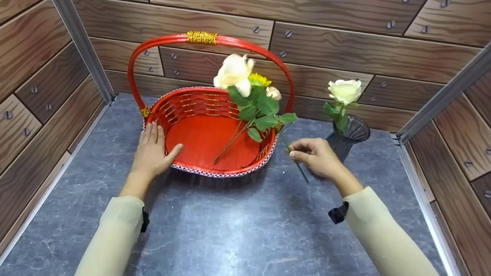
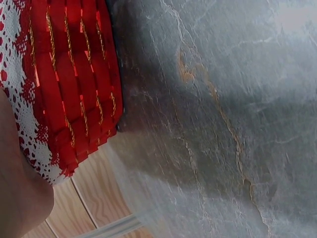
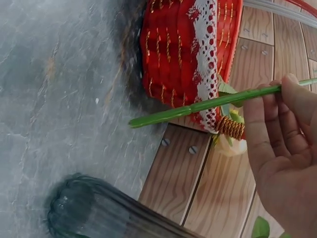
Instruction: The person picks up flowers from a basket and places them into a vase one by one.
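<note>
A red woven basket (image 1: 213, 137) with a tall arched handle stands toward the back. My left hand (image 1: 152, 153) rests on its left rim, fingers straight and thumb spread over the inside. My right hand (image 1: 316, 154), just right of the basket, pinches a green flower stem (image 3: 198, 105) between thumb and fingertips. That stem slants up toward green leaves and a large cream-white flower (image 1: 233, 74) over the basket's right side. A yellow flower (image 1: 259, 79) and a small peach flower (image 1: 273, 93) show behind the leaves; thin stems (image 1: 231, 143) reach down inside the basket.
A dark ribbed glass vase (image 1: 339, 145) holding a white rose (image 1: 345, 91) stands behind my right hand. Wood-patterned panels (image 1: 322, 46) close in the back and sides, with metal rails (image 1: 456, 76) at the corners. The tabletop (image 1: 225, 235) is grey and marbled.
</note>
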